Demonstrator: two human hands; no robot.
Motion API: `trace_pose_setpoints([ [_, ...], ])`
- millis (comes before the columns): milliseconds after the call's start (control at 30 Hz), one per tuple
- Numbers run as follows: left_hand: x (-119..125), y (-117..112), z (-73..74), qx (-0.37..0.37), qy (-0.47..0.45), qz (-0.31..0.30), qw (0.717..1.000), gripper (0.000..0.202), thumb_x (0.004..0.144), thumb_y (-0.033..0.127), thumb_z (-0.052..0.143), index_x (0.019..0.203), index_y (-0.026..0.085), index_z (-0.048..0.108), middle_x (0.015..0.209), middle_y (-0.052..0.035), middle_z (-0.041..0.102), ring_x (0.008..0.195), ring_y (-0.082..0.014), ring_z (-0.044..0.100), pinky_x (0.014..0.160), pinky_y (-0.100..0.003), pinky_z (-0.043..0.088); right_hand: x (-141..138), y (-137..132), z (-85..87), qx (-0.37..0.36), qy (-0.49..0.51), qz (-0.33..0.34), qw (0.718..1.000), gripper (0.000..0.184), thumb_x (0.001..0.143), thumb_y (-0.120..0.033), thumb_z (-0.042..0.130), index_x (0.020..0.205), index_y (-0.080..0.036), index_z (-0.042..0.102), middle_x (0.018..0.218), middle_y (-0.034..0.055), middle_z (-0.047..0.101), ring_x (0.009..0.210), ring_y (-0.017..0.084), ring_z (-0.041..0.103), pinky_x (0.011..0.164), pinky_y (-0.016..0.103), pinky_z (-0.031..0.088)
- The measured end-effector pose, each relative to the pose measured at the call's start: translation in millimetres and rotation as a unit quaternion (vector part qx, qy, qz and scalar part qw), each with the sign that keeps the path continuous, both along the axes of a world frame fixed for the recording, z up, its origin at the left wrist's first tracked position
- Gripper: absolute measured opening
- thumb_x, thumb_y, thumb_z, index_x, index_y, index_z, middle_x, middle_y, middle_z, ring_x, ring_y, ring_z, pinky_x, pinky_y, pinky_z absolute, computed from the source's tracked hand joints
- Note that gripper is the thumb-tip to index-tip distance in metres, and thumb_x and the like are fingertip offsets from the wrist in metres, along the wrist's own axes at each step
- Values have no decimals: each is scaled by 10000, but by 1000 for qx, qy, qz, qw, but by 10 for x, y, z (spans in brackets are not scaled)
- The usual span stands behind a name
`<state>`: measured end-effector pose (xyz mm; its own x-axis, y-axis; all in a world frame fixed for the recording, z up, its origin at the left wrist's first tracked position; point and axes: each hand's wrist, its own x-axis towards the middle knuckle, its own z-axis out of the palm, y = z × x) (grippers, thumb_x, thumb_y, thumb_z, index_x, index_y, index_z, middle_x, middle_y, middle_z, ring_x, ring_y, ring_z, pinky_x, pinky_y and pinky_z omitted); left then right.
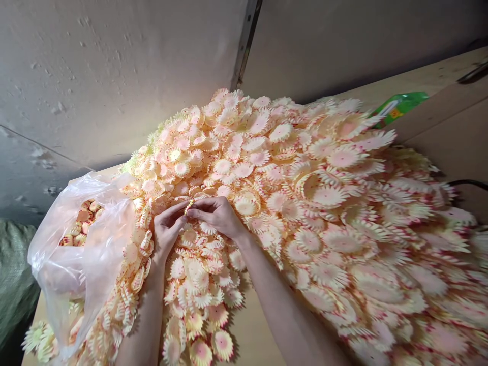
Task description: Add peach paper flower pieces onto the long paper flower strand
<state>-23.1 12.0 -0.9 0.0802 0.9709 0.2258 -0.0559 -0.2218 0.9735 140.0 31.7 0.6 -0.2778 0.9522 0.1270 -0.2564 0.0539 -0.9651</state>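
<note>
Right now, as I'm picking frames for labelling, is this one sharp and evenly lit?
Head view: soft, even light, no glare; left hand, right hand and the small yellow piece they pinch are fairly sharp; the flower heap at lower right is smeared; frame tilted.

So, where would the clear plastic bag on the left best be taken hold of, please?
Probably at its crumpled open rim, gathered from above on the left. The plastic bag is limp and slumped, with small pieces loose inside, so closing the mouth should keep them in. Its right side lies against the flower pile, where the left hand and right hand pinch a flower part.
</note>
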Motion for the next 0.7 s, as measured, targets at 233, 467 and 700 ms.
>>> trace_pose_setpoints([
  [233,-4,1,-4,3,-4,-2,1000,298,778,239,721,1073,206,750,1107,-85,741,1035,-243,699,912,-324,559,22,3,-4,8,-10,1,1000,202,713,-383,794,822,-213,795,809,34,762,720,155,666,697,270,517],
  [467,-10,1,4,-5,-1,0,1000,300,769,245,729,1064,199,752,1112,-90,739,1038,-252,697,918,-342,557,20,-6,8,0,-9,-11,1000,214,675,-377,820,815,-217,797,809,33,767,702,158,669,686,273,527],
  [700,-18,3,-8,-2,-3,4,1000,285,768,238,735,1051,208,756,1092,-79,747,1017,-239,705,890,-321,565,30,6,8,-5,-3,-2,1000,193,692,-360,810,811,-209,790,823,36,763,732,156,674,723,277,531],
])
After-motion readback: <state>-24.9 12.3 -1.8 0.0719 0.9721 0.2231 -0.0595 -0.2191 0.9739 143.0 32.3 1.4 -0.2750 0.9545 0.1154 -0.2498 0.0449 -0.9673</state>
